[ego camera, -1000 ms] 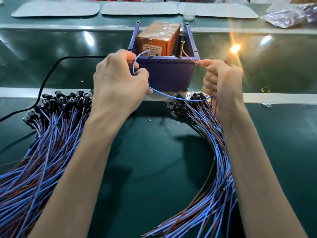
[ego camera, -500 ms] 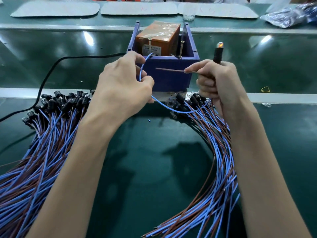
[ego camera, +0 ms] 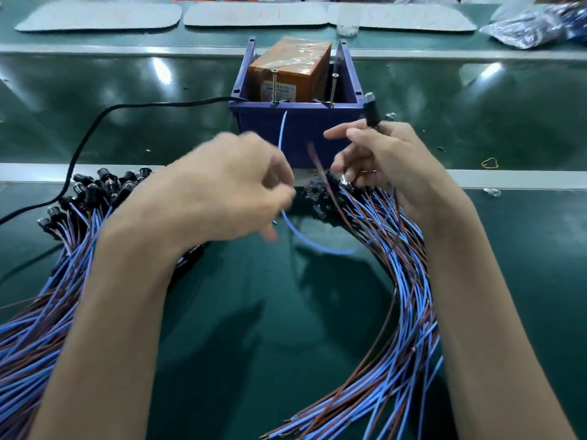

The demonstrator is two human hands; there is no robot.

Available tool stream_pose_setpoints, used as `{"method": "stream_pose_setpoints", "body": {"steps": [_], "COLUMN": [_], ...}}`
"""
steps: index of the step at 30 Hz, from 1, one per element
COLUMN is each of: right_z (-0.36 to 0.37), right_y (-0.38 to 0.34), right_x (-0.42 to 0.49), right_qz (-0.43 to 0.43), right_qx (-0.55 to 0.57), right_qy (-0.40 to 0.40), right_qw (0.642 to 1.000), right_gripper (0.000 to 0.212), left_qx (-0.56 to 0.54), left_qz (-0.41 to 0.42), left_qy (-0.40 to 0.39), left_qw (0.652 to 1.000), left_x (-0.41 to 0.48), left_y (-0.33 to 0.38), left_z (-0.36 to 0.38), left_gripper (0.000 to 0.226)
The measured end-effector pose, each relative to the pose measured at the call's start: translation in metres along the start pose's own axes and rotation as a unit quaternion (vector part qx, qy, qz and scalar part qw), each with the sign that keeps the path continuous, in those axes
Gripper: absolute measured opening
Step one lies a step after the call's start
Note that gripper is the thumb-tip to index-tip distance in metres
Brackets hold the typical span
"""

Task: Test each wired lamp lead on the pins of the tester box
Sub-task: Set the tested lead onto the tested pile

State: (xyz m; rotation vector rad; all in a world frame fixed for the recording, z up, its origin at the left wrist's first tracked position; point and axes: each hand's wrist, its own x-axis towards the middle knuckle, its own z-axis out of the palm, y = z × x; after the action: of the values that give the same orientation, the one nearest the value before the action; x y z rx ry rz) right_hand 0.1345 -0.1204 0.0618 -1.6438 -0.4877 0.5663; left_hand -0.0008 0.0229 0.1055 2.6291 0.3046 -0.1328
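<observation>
Both hands have dropped back toward us in the last half sec., and both wire ends are now off the pins. The lamp, lit 1 sec. ago, is dark.

We see the left hand [ego camera: 228, 192], motion-blurred, with fingers curled and apparently pinching the blue wire [ego camera: 283, 128]. The wire's bare tip stands upright against the near wall of the tester box [ego camera: 298, 134], just below the left pin [ego camera: 273, 87] and not touching it. The right hand [ego camera: 390, 160] grips the black lamp holder [ego camera: 371, 114] upright, index finger stretched left. The brown wire [ego camera: 316, 160] slants down in front of the box, well under the right pin [ego camera: 333, 87]; whether that hand also holds it we can't tell.

Both pins stand vertical, far of the hands & above them. The left hand is nearer the left pin, the right hand nearer the right.

We judge this lead done. It prob. goes next to the left pile of leads [ego camera: 47, 296], with the left hand closest. The right pile of leads [ego camera: 403, 249] curls under the right wrist.
</observation>
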Motion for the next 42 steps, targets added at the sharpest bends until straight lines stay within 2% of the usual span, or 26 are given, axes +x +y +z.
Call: {"method": "stream_pose_setpoints", "body": {"steps": [2, 3, 4, 5, 8, 10, 12, 16, 20, 23, 27, 30, 33, 35, 38, 42], "right_z": [0.000, 0.000, 0.001, 0.001, 0.002, 0.003, 0.003, -0.002, -0.006, -0.009, -0.013, -0.014, -0.014, -0.013, -0.015, -0.017], "right_y": [-0.001, -0.001, -0.002, -0.003, -0.005, -0.006, -0.007, -0.007, -0.003, 0.000, 0.002, 0.003, 0.005, 0.007, 0.013, 0.017], "right_x": [-0.004, -0.005, -0.006, -0.006, -0.008, -0.007, -0.007, -0.006, -0.001, 0.002, 0.003, 0.001, -0.001, -0.001, 0.003, 0.005], "right_qz": [0.016, 0.020, 0.022, 0.019, -0.001, -0.017, -0.030, -0.048, -0.036, -0.017, -0.013, 0.003, 0.014, 0.012, 0.005, 0.022], "right_qx": [-0.046, -0.060, -0.065, -0.067, -0.083, -0.089, -0.079, -0.033, -0.003, 0.011, 0.012, 0.010, -0.023, -0.092, -0.251, -0.319], "right_qy": [-0.057, -0.077, -0.087, -0.090, -0.064, -0.036, -0.005, 0.054, 0.100, 0.135, 0.143, 0.092, 0.032, 0.018, 0.023, 0.031], "right_qw": [0.997, 0.995, 0.994, 0.993, 0.994, 0.995, 0.996, 0.997, 0.994, 0.991, 0.990, 0.996, 0.999, 0.996, 0.968, 0.947], "right_gripper": [0.031, 0.035, 0.039, 0.042, 0.052, 0.057, 0.059, 0.061, 0.053, 0.041, 0.025, 0.021, 0.019, 0.021, 0.020, 0.019], "left_qx": [0.064, 0.069, 0.065, 0.058, 0.089, 0.104, 0.140, 0.179, 0.178, 0.183, 0.187, 0.171, 0.160, 0.176, 0.181, 0.188], "left_qz": [-0.010, -0.019, -0.016, 0.000, 0.092, 0.126, 0.126, 0.077, 0.097, 0.102, 0.111, 0.166, 0.193, 0.184, 0.152, 0.068], "left_qy": [-0.168, -0.224, -0.245, -0.239, -0.129, -0.088, -0.107, -0.201, -0.204, -0.193, -0.187, -0.218, -0.262, -0.266, -0.253, -0.211], "left_qw": [0.984, 0.972, 0.967, 0.969, 0.983, 0.983, 0.976, 0.960, 0.958, 0.959, 0.958, 0.946, 0.932, 0.930, 0.938, 0.957], "left_x": [-0.005, -0.007, -0.007, -0.006, 0.003, 0.008, 0.012, 0.014, 0.016, 0.015, 0.010, 0.005, 0.000, -0.001, 0.002, 0.013], "left_y": [0.005, 0.009, 0.011, 0.011, 0.011, 0.013, 0.015, 0.019, 0.023, 0.027, 0.032, 0.041, 0.052, 0.054, 0.047, 0.020], "left_z": [0.002, 0.004, 0.006, 0.008, 0.014, 0.021, 0.033, 0.051, 0.057, 0.059, 0.060, 0.064, 0.075, 0.079, 0.071, 0.049], "left_gripper": [0.027, 0.028, 0.030, 0.032, 0.036, 0.041, 0.044, 0.041, 0.030, 0.035, 0.044, 0.035, 0.039, 0.043, 0.044, 0.043]}}
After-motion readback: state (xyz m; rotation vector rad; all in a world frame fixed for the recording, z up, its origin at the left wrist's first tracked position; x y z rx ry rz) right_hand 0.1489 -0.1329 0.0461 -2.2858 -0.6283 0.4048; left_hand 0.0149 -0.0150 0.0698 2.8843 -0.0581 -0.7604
